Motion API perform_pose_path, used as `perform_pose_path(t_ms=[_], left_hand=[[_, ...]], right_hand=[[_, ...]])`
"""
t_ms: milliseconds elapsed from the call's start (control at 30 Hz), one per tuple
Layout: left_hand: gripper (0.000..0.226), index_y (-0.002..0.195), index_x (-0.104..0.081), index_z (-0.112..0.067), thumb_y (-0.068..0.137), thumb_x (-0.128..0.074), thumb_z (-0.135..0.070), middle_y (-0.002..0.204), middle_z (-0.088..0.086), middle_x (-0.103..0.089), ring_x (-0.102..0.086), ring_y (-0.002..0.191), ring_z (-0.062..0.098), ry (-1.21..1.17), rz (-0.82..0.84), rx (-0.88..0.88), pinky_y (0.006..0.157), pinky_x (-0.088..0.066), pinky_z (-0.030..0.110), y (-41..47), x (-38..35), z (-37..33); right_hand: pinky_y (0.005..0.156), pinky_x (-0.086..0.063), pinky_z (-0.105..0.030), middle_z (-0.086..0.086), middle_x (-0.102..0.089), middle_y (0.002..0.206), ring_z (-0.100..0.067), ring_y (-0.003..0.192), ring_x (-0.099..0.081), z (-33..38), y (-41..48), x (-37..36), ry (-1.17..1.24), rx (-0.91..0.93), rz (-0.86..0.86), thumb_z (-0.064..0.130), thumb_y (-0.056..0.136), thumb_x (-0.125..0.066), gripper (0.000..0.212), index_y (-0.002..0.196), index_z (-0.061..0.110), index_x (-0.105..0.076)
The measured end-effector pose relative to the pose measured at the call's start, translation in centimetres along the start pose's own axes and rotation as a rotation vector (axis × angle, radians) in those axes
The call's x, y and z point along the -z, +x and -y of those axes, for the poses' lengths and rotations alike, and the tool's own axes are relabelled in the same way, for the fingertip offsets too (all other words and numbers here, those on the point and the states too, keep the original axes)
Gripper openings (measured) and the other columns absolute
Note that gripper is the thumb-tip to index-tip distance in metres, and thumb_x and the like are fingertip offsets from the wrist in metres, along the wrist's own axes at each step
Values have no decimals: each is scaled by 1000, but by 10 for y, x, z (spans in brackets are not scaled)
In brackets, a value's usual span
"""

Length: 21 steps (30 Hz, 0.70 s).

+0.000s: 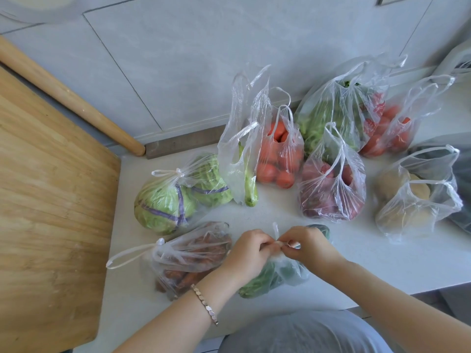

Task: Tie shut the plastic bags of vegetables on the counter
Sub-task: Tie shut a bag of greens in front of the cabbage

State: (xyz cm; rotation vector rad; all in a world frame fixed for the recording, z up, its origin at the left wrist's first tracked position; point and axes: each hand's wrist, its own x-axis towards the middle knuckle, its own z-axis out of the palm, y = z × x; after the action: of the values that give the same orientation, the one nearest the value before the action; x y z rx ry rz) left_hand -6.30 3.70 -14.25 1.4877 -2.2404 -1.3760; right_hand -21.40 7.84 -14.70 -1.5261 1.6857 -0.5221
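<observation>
On the white counter (pixel 356 271), near its front edge, lies a clear plastic bag of green vegetables (pixel 275 275). My left hand (pixel 248 253) and my right hand (pixel 309 247) meet above it, each pinching a twisted handle of that bag at its neck. Left of it sits a knotted bag of carrots (pixel 188 258). Behind that rests a knotted bag with two cabbages (pixel 173 197). Several bags stand with loose handles further back: a cucumber bag (pixel 242 159), a tomato bag (pixel 279 154), a red onion bag (pixel 331 189), a leafy greens bag (pixel 336 110) and a potato bag (pixel 413 202).
A large wooden cutting board (pixel 51 212) covers the counter's left side, with a wooden rolling pin (pixel 66 95) leaning on the tiled wall behind it. Another bag of tomatoes (pixel 392 131) and a dark bag (pixel 458 174) sit at the far right.
</observation>
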Motion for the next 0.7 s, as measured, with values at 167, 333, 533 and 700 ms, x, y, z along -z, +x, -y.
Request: perform_pose_path(t_ms=[167,333,533,700], left_hand=[[24,95,-70,-5,92,-52,-21,89,5,-58,-49,94,22,121,-53,-120,83,-39,29,1,-6,7],[23,93,-68,-3,93,-48,-15,94,9,-59,-45,93,22,210,-103,-216,81,-36,26,3,-7,14],[18,94,-69,-6,90,-56,-17,77,-8,-58,-53,79,9,-174,-6,71,75,-39,19,8,-3,8],[21,73,-65,-25,91,-55,-22,76,2,-56,-44,68,14,-319,97,248,61,-35,20,11,3,4]], right_hand=[[60,-44,-4,12,-66,66,9,57,-57,-1,1,3,238,-78,0,12,77,-72,4,77,16,-73],[45,-38,-10,4,-57,52,-3,43,-47,-2,3,8,718,-317,124,0,80,-66,18,70,14,-62],[66,-53,-18,2,-72,68,-12,63,-64,-7,5,11,836,-279,248,-15,77,-58,32,80,13,-73],[65,-43,-9,12,-67,72,4,70,-56,-13,10,-1,62,227,-76,11,80,-67,15,80,23,-75]])
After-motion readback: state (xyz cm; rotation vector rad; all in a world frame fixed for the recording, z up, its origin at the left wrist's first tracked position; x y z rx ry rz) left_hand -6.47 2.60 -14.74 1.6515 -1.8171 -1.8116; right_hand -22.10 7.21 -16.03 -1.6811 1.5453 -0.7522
